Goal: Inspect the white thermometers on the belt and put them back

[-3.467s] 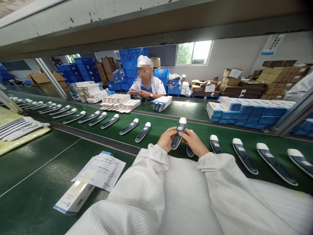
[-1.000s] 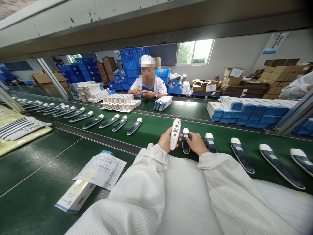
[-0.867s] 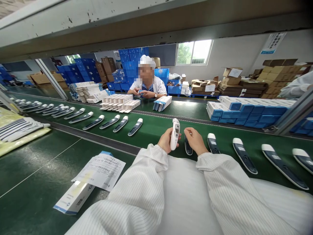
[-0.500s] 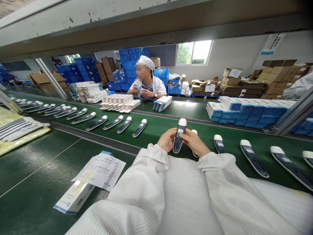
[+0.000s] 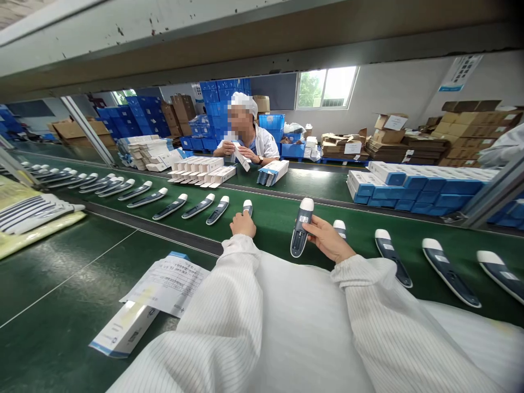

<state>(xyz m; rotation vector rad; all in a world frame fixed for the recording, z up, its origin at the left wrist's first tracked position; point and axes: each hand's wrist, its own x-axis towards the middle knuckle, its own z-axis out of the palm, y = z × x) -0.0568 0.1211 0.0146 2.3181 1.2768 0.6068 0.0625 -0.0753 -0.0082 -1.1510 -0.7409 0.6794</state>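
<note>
My right hand point(image 5: 327, 237) is closed on the side of a handheld device point(image 5: 302, 226), dark blue with a white tip and rim. The device is held upright over the green belt, its label and the open recess below facing me. My left hand point(image 5: 243, 224) is on the belt to the left, fingers curled around the lower part of another such device point(image 5: 248, 206). Only the white tip and a dark strip of that one show above the fingers. Behind my right hand, a further device point(image 5: 339, 227) lies partly hidden.
More devices lie spaced along the green belt point(image 5: 270, 234) on both sides. A white box point(image 5: 123, 330) and a printed sheet point(image 5: 172, 281) rest at front left. Across the belt, a co-worker point(image 5: 249, 136) handles a carton near stacked blue-and-white boxes point(image 5: 409, 185). A beam point(image 5: 262, 43) crosses overhead.
My left hand has let go of the held device and moved left to another one on the belt. The devices on the belt have shifted right. My right hand still holds its device.
</note>
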